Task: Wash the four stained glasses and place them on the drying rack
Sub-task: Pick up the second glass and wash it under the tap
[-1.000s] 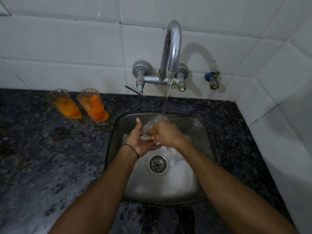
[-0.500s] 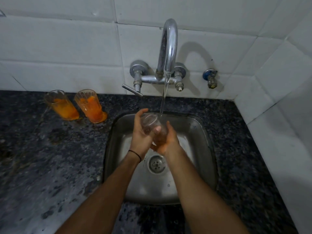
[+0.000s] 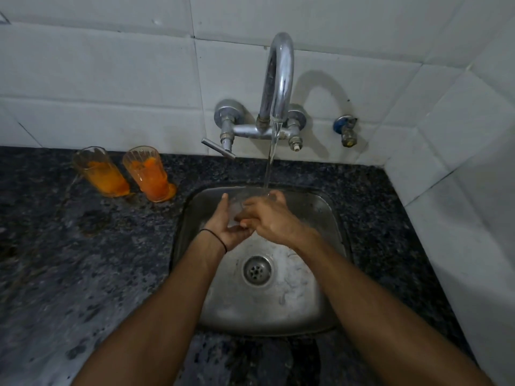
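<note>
By the look of it, the task is half done at best. Two stained glasses [image 3: 100, 172] stand unwashed at the back edge of the bench [image 3: 69, 274], left of the sink [image 3: 320, 302]. The fourth glass and the rack are out of view. A clear glass [image 3: 237, 203] is over the sink under the tap [image 3: 280, 79], its water running. The left hand [image 3: 225, 227] cups it and the right hand [image 3: 267, 215] curls over it. The bench is dark speckled stone, and white tiles [image 3: 111, 79] line the corner.

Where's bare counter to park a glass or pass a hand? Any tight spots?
Widest free patch: dark speckled granite counter left of the steel sink, in front of the two orange-stained glasses. A narrower bare strip runs between sink and the white tiled wall at right. Crowded: under the chrome tap, where left hand and right hand hold a clear glass.
</note>
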